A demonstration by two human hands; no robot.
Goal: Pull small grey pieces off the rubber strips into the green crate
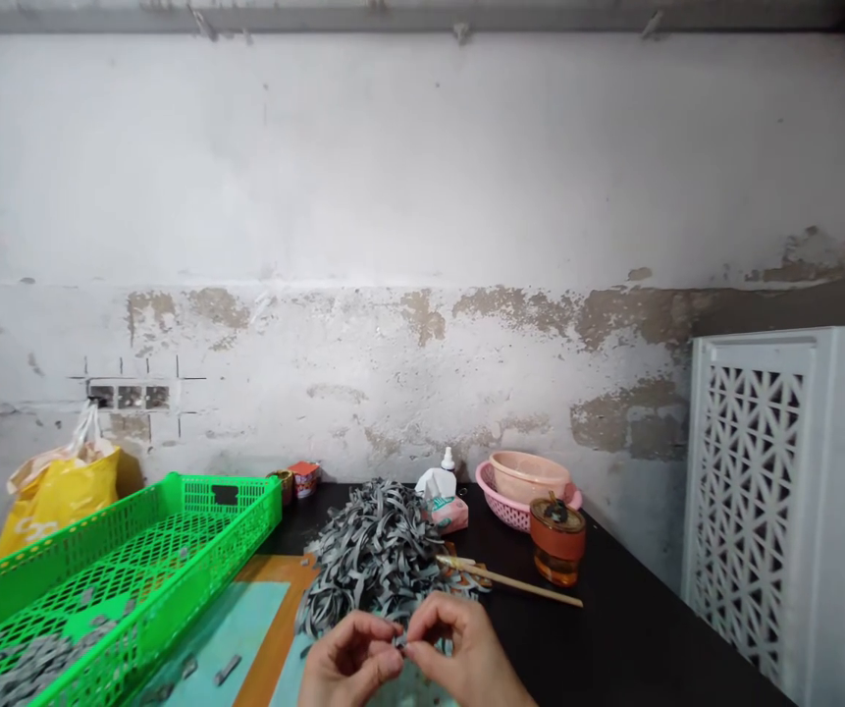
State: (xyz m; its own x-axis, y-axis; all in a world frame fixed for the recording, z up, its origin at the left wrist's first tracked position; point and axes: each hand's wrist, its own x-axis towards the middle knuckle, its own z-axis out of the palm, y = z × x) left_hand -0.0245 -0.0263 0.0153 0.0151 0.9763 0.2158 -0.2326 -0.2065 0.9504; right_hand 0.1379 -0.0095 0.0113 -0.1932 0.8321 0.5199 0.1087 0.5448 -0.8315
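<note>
My left hand [354, 660] and my right hand [458, 648] meet at the bottom middle, thumbs and fingertips pinched together. Between them is a small grey strip [399, 640], mostly covered by the fingers. Just beyond lies a large heap of grey strips [370, 550] on the table. To the left stands a bright green plastic crate [149, 614] with a mesh floor. Small flat grey pieces [39, 673] are piled in its near corner. A few more grey pieces [228, 670] rest on the light-blue mat [260, 619] beside the crate.
On the black table [635, 638], a wooden-handled brush [525, 586] lies right of the heap. Behind it stand an amber jar [558, 550], pink baskets [532, 476], a tissue pack [449, 513] and a white bottle [446, 471]. A yellow bag [61, 501] hangs at left.
</note>
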